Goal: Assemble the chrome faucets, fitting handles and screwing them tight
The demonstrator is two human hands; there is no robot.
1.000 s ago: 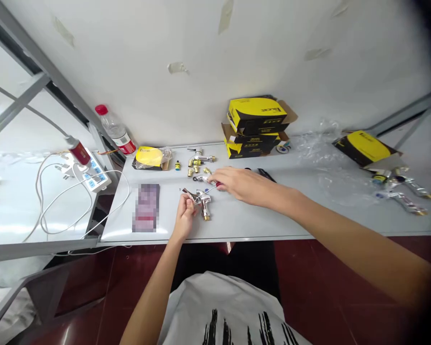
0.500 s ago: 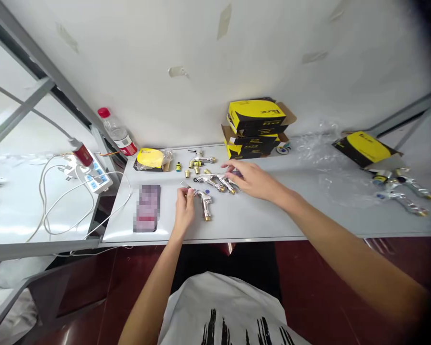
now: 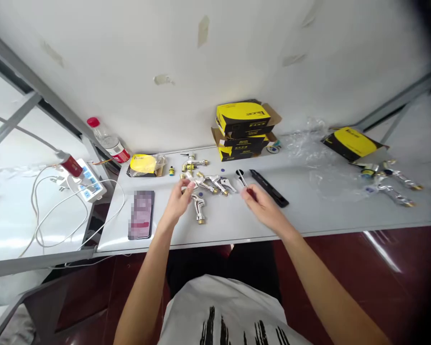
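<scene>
On the white bench top, a chrome tap with a brass end lies near the front edge, under the left hand's curled fingers; the right hand narrowly pinches a red-handled screwdriver, open bench beyond.

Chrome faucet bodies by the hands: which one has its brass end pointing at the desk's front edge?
The chrome faucet body just right of the left hand. The other two faucet bodies lie behind it, their brass ends aimed rightward.
</scene>
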